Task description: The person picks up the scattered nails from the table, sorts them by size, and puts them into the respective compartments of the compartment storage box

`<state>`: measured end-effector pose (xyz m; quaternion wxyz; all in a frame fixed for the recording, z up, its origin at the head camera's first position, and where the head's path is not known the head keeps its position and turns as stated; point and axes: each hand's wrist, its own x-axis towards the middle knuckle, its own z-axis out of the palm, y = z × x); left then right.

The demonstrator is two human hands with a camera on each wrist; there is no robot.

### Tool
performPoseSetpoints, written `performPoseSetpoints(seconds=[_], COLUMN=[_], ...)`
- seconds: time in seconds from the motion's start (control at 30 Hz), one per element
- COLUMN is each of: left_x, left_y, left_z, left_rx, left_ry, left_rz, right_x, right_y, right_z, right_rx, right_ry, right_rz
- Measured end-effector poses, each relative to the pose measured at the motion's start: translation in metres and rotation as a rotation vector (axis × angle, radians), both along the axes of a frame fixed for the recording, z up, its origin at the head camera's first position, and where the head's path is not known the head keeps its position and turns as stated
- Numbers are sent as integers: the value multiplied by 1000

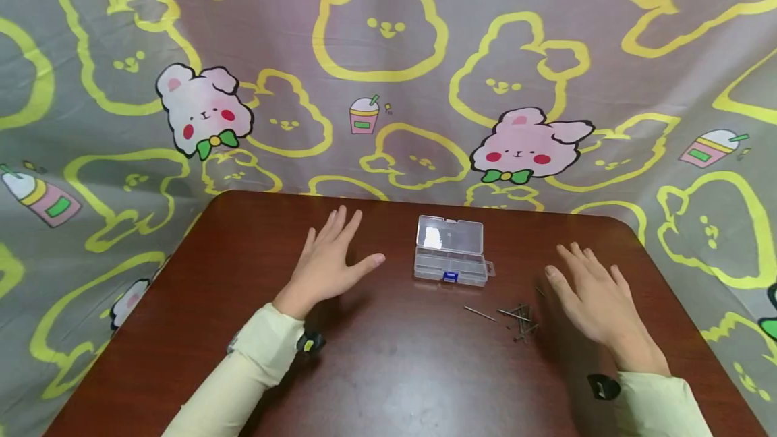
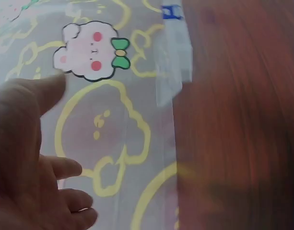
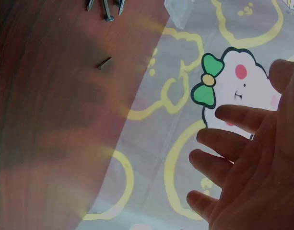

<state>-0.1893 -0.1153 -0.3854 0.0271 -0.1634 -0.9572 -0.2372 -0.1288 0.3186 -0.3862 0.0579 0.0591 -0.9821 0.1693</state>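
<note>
A clear plastic compartment box (image 1: 450,267) with a blue latch stands on the table, its lid (image 1: 464,237) tipped back. Left of the box my left hand (image 1: 328,261) hovers with fingers spread, holding nothing. My right hand (image 1: 597,299) is likewise extended above the right side of the table, also holding nothing. Between box and right hand lies a small heap of nails (image 1: 521,321). One nail (image 1: 480,313) lies apart to the left of the heap. Another short nail (image 3: 104,63) shows singly in the right wrist view.
The dark reddish-brown wooden table (image 1: 376,369) has rounded far corners. A grey curtain (image 1: 419,106) printed with yellow outlines and rabbit faces hangs behind it and along both sides. Dark wrist cameras (image 1: 603,386) sit at both cuffs.
</note>
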Motion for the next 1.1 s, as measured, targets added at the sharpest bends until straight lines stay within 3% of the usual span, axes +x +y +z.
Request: performPoseSetpoints(seconds=[0.2,0.4,0.57,0.8,1.1], left_x=[-7,-12,-15,-26,-32], left_y=[2,10,17,27,43], left_z=[-6,-15,-18,-28,-40], left_rx=[252,589,790,928,952], left_ry=[-175,-357,-433,-506,-538], left_rz=[-39,-16,8,-9,-16], right_x=[-3,-2,-1,1,3], right_y=[3,9,11,12,14], right_z=[-4,-6,-10,-17,-23], right_rx=[-65,-164,-218,-239,-288], right_ry=[-3,-70,-116,-131,-140], right_rz=[9,22,12,1,-12])
